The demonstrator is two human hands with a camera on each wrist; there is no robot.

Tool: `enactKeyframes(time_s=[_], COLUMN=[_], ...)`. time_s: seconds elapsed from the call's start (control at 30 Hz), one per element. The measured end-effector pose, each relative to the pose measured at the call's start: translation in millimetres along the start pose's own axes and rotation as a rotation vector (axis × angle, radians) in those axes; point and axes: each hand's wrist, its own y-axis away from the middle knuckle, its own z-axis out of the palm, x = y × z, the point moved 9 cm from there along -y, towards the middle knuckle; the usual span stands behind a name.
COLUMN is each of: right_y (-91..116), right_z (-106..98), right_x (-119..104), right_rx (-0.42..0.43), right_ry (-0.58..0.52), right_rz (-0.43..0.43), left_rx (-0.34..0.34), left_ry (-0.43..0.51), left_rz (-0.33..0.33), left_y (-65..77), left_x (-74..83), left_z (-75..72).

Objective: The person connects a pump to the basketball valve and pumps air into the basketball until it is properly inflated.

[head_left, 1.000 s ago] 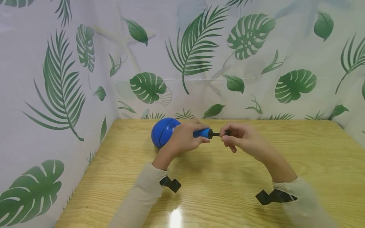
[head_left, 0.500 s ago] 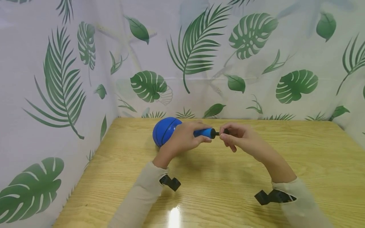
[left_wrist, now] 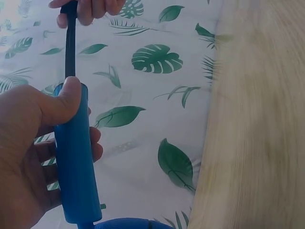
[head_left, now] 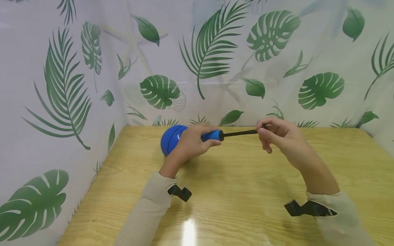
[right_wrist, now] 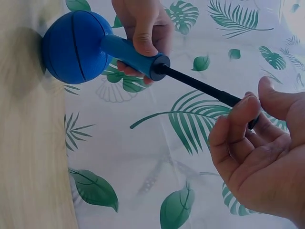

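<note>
A blue hand pump (left_wrist: 76,157) lies in my left hand (head_left: 194,143), whose fingers and thumb wrap round its barrel. Against the pump's far end sits a blue ball with black lines (right_wrist: 76,47), resting on the table; the joint between them is partly hidden by the left hand in the head view. Out of the barrel's other end runs a long black rod (right_wrist: 195,83). My right hand (head_left: 283,140) holds the rod's black end handle with curled fingers, well apart from the barrel.
The wooden table (head_left: 234,205) reaches to a white leaf-print backdrop (head_left: 277,78) behind and at the left. Each wrist carries a small black camera (head_left: 180,193) over a beige sleeve (head_left: 150,201).
The rod first slid into the barrel, then came far out as my right hand moved right and slightly up. The left hand kept its grip and shifted slightly left.
</note>
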Motion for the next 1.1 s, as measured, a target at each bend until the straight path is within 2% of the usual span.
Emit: enactKeyframes(time_s=[0.2, 0.37, 0.53, 0.63, 0.93, 1.1], right_y=[-3, -5, -5, -6, -5, -3], right_z=[17, 29, 39, 43, 32, 14], right_x=[13, 25, 39, 42, 36, 17], right_rx=[-0.059, -0.072, -0.095, -0.099, -0.081, -0.029], right_ry=[0.078, 0.113, 0.136, 0.134, 0.14, 0.114], right_rz=[0.04, 0.089, 0.149, 0.15, 0.165, 0.086], left_rx=[-0.023, -0.051, -0.077, -0.08, -0.074, -0.035], left_ry=[0.028, 0.015, -0.016, -0.023, 0.008, 0.017], left_rz=[0.024, 0.051, 0.051, 0.054, 0.067, 0.022], left_y=[0.5, 0.0, 1.2, 1.7, 1.9, 1.3], left_x=[10.0, 20.8, 26.4, 27.0, 23.3, 11.4], left_z=[11.5, 20.5, 24.1, 23.9, 20.3, 11.0])
